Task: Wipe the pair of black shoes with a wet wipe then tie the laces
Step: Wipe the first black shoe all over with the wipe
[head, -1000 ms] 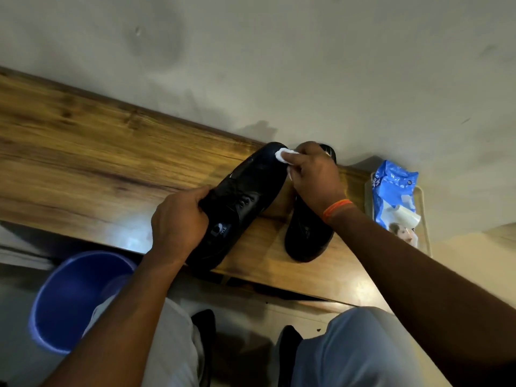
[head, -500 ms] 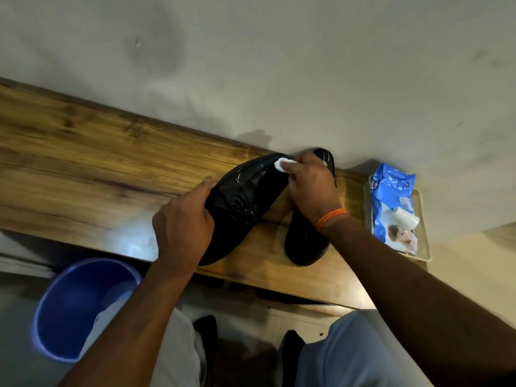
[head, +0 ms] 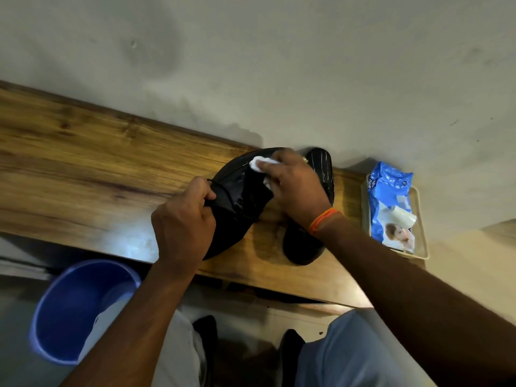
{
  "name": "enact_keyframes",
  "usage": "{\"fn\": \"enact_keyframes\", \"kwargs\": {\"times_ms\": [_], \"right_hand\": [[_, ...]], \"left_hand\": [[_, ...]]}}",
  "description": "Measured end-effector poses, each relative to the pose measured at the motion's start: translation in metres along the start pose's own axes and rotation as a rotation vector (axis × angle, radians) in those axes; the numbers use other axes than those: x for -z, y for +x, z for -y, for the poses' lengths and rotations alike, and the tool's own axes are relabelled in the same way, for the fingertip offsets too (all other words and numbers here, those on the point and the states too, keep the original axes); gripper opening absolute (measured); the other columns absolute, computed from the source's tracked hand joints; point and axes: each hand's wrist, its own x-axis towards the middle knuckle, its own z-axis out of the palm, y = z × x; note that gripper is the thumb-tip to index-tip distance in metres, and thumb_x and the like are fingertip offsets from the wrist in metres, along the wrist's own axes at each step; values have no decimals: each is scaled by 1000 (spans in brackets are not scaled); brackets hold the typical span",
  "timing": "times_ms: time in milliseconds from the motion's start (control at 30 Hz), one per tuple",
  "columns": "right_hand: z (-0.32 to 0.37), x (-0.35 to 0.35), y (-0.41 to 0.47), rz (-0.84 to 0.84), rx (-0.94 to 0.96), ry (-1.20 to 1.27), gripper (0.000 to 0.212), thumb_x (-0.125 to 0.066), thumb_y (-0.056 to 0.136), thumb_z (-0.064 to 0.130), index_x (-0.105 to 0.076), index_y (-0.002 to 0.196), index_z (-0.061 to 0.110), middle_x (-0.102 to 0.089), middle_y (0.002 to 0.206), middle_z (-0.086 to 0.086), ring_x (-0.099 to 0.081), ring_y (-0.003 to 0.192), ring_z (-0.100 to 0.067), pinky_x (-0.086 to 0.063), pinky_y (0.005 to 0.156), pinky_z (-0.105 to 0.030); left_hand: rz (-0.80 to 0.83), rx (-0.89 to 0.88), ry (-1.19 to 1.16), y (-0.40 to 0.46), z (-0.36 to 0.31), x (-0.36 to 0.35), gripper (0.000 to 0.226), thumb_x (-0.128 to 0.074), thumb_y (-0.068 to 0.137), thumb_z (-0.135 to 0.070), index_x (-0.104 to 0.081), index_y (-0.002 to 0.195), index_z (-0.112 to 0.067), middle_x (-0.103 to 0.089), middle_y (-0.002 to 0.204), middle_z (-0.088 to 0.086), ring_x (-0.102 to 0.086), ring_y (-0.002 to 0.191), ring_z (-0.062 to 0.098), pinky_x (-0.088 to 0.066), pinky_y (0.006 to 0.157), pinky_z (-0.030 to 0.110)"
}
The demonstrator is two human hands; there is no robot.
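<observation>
Left hand grips the heel end of the tilted shoe at the table front edge. Right hand, beyond, pinches the wet wipe against its toe. Second shoe lies just right of it. Wiping looks underway; laces appear untied.
</observation>
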Motion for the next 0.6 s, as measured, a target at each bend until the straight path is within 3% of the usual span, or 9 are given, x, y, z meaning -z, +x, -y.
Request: {"fn": "enact_keyframes", "kwargs": {"times_ms": [100,167,333,400,500,600], "right_hand": [[-26,8,13,-43,-212,-62,38,-62,80,-3,-73,111,16,-59,95,-14,-63,85,-35,-53,76,-35],[-22,10,18,-28,-235,-40,37,-58,82,-3,-73,111,15,-59,95,-14,-63,83,-36,-54,75,-39],[47,4,10,122,198,46,33,-59,81,1,-72,109,15,-62,98,-14,-60,88,-34,-50,74,-36],[51,7,10,139,228,22,33,-61,81,0,-71,109,15,-63,98,-14,-59,86,-33,-49,72,-36],[14,9,18,36,87,-81,38,-62,76,-2,-72,107,19,-61,95,-13,-60,82,-35,-50,69,-34],[-22,15,26,40,-155,-155,42,-60,80,-5,-73,111,21,-58,97,-15,-59,88,-39,-50,69,-36]], "left_hand": [[-25,-54,6,0,2,-3,24,-48,75,4,-59,84,-15,-70,67,9,-56,47,24,-44,40,34],[-34,-65,23,0,1,-3,22,-49,75,4,-63,81,-12,-68,62,8,-54,45,25,-43,39,34],[-42,-77,43,0,-3,-1,21,-48,86,1,-67,79,-7,-57,53,7,-45,42,21,-36,39,30],[-58,-91,39,0,-2,1,20,-50,86,2,-66,78,-6,-55,51,7,-43,42,20,-34,39,30],[-54,-96,32,0,4,1,22,-50,82,4,-69,83,-6,-65,60,9,-57,47,25,-43,40,35],[-60,-108,44,0,4,0,22,-53,81,6,-71,84,-7,-68,63,10,-62,51,29,-46,41,36]]}}
